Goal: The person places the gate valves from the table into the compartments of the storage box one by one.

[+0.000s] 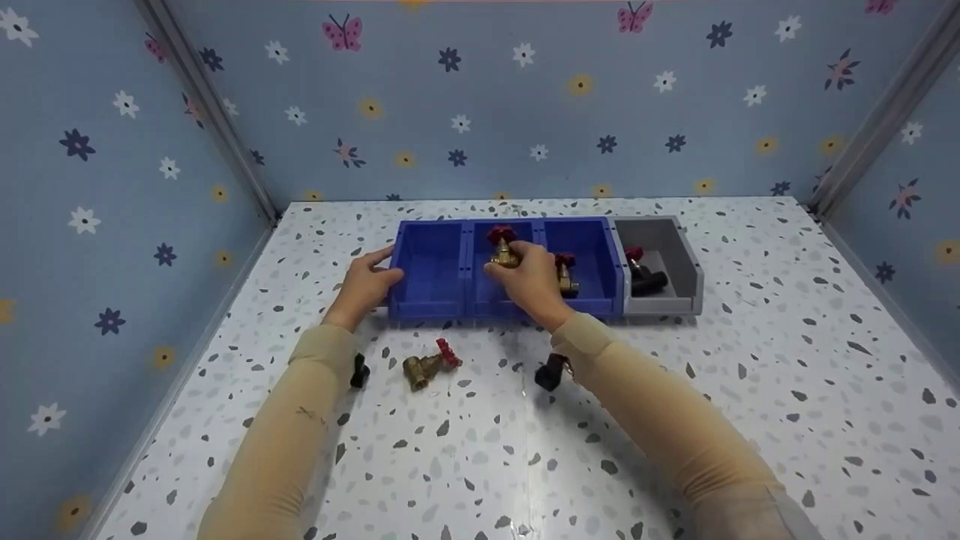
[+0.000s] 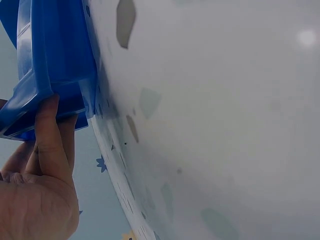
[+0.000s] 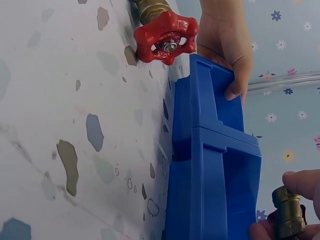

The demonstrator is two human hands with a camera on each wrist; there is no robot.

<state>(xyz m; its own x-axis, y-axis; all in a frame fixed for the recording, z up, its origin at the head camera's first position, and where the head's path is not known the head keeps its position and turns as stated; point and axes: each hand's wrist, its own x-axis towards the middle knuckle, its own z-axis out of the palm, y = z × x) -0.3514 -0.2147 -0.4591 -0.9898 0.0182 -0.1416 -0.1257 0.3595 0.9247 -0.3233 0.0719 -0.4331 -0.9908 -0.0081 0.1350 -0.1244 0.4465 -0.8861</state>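
Observation:
My left hand [image 1: 365,285] grips the outer side wall of the leftmost blue bin [image 1: 429,307]; in the left wrist view the fingers [image 2: 49,135] lie against the blue plastic. In the right wrist view its thumb hooks over the bin's rim. Over the second blue bin, my right hand [image 1: 534,281] pinches a brass valve [image 1: 504,256] with a red handwheel; the right wrist view shows the brass body [image 3: 289,212] between thumb and fingers. The leftmost bin holds nothing visible. Another brass valve [image 1: 568,285] with a red wheel lies in the third blue bin.
A grey bin [image 1: 660,306] at the row's right end holds a black valve [image 1: 648,281]. In front of the bins lie a brass valve [image 1: 421,369] with a red wheel, a black fitting [image 1: 551,373] by the right sleeve and a black piece [image 1: 361,371] by the left sleeve.

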